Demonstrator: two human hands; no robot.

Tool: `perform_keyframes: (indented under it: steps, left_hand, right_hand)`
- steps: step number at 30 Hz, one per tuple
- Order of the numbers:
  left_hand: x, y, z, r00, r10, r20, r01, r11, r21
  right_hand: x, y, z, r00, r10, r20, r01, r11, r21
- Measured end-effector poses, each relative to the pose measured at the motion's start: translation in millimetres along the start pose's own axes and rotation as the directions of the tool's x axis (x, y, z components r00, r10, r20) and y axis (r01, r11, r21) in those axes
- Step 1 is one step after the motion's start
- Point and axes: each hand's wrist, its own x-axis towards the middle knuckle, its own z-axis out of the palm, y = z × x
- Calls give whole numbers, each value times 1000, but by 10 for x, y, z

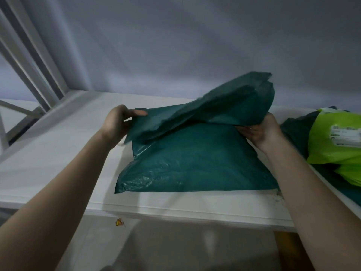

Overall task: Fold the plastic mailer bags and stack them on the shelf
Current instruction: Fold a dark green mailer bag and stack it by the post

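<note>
Now our left hand (119,124) and right hand (259,130) each pinch a bag (214,106) above the stack (195,163) on the shelf (58,145); we should lower it flat, edges aligned.

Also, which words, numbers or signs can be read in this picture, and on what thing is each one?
None can be read.
White label on the bright green bag: printed lines, too blurred to read.
Small yellow sticker below the shelf: looks like a sign, too small to read.
</note>
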Motion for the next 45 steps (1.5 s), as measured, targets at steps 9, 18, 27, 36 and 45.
perform_keyframes:
  steps: [9,18,27,36,45]
  left_hand:
    - [-101,21,33,996,90,-4,-87,974,210]
    - [-187,-29,81,994,108,-36,-96,966,239]
    - [-263,-21,132,993,36,-114,-13,980,198]
    - [-445,34,68,972,-92,-216,155,943,295]
    - [-828,1,70,970,-150,-193,215,896,388]
  right_hand:
    - [-136,-47,-217,980,4,197,33,982,-184]
    - [-93,-26,-297,993,-78,94,100,959,-264]
    - [-232,-79,-216,998,-44,-42,34,975,-218]
    - [-460,-73,-205,995,49,-88,-84,889,-450]
    - [-789,-41,-269,997,-10,-79,-45,751,-659]
